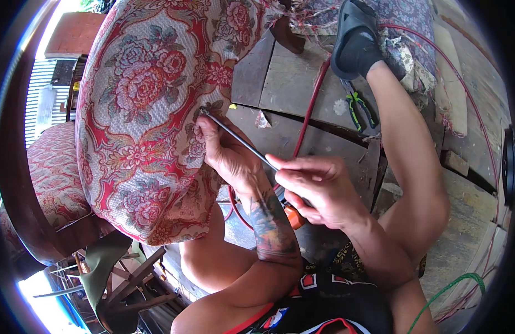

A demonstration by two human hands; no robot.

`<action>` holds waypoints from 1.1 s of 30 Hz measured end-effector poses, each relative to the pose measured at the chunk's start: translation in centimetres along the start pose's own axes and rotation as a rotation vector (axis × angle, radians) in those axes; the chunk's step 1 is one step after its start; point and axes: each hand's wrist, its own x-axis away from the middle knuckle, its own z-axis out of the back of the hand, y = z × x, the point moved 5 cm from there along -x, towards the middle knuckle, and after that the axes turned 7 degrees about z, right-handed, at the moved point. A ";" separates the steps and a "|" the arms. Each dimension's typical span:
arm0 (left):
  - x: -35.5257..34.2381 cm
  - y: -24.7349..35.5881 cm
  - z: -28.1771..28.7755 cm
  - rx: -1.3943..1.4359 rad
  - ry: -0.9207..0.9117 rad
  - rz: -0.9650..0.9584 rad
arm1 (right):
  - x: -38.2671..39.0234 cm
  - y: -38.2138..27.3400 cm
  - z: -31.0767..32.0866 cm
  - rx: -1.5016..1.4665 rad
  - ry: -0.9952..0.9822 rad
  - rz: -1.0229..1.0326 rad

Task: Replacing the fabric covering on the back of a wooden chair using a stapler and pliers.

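Red-and-cream floral upholstery (140, 133) bulges at ten o'clock. Right hand (321, 189) is closed around the near end of a metal-shafted tool (240, 141); its tip meets the upholstery between ten and eleven o'clock. Left hand (232, 158) sits at that tip; whether it pinches cloth or shaft cannot be told. Assessed risks: an over-hard push could skid the tip into the left thumb; sideways levering could tear the weave.

Left hand (233, 157) pinching, right hand (317, 186) curled
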 end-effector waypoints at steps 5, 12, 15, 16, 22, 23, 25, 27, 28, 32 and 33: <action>0.0 0.1 -0.5 0.018 -0.034 0.017 | 0.0 0.9 -1.3 0.471 0.028 0.458; 0.3 0.2 -0.6 -0.046 0.093 0.037 | 0.2 3.5 -0.8 -0.184 0.018 -0.032; 0.1 0.2 -0.5 -0.020 0.116 0.041 | -0.2 2.6 -1.0 0.260 0.054 0.277; 0.0 0.1 -0.7 -0.019 0.060 0.040 | -0.4 2.6 -0.8 0.254 0.055 0.263; -0.2 0.3 -0.2 0.045 -0.042 0.034 | -0.4 2.2 0.2 -0.412 -0.074 -0.141; 0.0 0.3 -0.1 0.056 -0.061 0.065 | -0.3 2.4 -0.1 -0.378 -0.060 -0.181; 0.0 0.2 0.0 0.067 -0.083 0.092 | -0.9 1.7 -0.5 0.021 -0.042 0.075; -0.2 0.3 0.2 0.059 -0.074 0.083 | -0.7 0.1 -1.6 0.448 -0.054 0.583; -0.2 0.2 0.1 0.057 -0.098 0.086 | -0.6 0.2 -1.3 0.436 0.000 0.652; -0.4 0.3 0.1 0.050 -0.066 0.040 | -0.6 4.4 0.4 -0.442 -0.106 -0.176; -0.3 0.2 0.2 0.048 -0.053 0.043 | -0.4 4.9 0.3 -0.608 -0.137 -0.256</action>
